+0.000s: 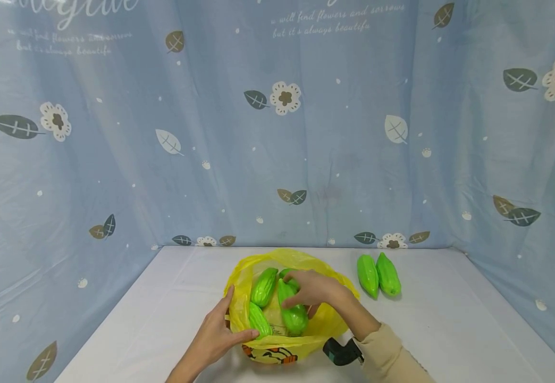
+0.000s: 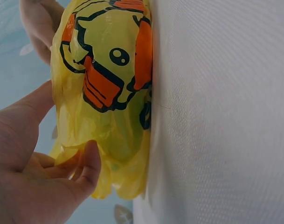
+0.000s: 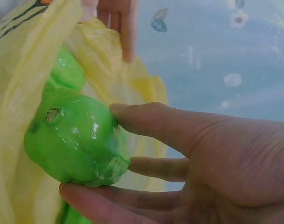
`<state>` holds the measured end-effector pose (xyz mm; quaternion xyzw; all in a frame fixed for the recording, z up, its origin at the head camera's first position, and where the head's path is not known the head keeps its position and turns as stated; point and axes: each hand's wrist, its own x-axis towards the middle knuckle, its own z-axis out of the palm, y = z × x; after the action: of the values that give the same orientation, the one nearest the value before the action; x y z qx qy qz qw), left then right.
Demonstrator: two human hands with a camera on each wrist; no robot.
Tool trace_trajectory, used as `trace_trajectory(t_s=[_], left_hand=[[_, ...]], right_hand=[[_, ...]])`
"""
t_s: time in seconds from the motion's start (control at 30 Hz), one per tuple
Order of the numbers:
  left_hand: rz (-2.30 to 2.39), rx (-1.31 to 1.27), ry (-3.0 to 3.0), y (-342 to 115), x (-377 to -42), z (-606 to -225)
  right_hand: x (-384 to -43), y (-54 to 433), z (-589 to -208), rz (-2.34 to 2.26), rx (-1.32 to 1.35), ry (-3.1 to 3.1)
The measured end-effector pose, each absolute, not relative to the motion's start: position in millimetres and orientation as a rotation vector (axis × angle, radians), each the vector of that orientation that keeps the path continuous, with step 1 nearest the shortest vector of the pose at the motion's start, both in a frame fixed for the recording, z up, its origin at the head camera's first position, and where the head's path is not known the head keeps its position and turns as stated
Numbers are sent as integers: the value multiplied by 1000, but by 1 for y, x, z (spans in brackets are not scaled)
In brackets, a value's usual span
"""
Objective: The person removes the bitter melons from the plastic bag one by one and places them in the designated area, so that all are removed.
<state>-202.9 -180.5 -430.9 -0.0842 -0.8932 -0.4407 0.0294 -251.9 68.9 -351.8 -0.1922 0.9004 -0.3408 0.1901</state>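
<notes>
My right grip [image 1: 312, 288] is closed round a green gourd [image 1: 295, 319] in the mouth of the yellow bag [image 1: 301, 258]: thumb on one side, fingers on the other. My left grip [image 1: 216, 329] holds that bag by its rim, on the side toward the desk's left edge, with the thumb over the lip and fingers outside. The bag stands on the white desk [image 1: 435, 308], midway between the left and right edges; the desk's near edge is out of view.

I take the step in hand to be shifting gourds between bag and desk; from this alone I cannot tell whether I am setting this one in or drawing it out. Either way, the next move calls for my left grip to keep the mouth spread while my right moves the gourd without snagging the thin plastic.

I count one bag and six gourds in sight. Four are in the bag: the one I grasp, an upper-left gourd [image 1: 264, 287], a lower-left gourd [image 1: 259, 321], and a far gourd [image 1: 284, 273] partly covered by my fingers. Others could be hidden. The loose pair [image 1: 367, 275] lies toward the desk's back right corner, side by side.
</notes>
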Motion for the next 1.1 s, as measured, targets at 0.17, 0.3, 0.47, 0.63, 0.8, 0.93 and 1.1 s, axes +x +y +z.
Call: trace_trajectory(t_s=[0.17,0.3,0.47,0.63,0.8,0.93,1.1], left_hand=[[-1367,-263,-2750,-181,-203,-431],[-1373,-262,-2750,-181,-203,-431],[-1358,-260,-2751,-181,-204,-430],[-1351,-263,-2750,-181,-204,-430],[-1339,-261,-2751,-181,-204,-429],[-1338,-252,-2758,-181,-203,-429],[-1350,-249,-2762,-181,-202,-430]], right_hand=[[-250,76,-345,-1002,-542,2515],[-249,83,-340,-1021,-546,2509],[-249,91,-335,-1041,-574,2533],[-248,100,-329,-1087,-548,2539],[-248,110,-322,-1127,-520,2542],[-248,117,-320,-1133,-508,2552],[-248,126,-319,-1155,-474,2564]])
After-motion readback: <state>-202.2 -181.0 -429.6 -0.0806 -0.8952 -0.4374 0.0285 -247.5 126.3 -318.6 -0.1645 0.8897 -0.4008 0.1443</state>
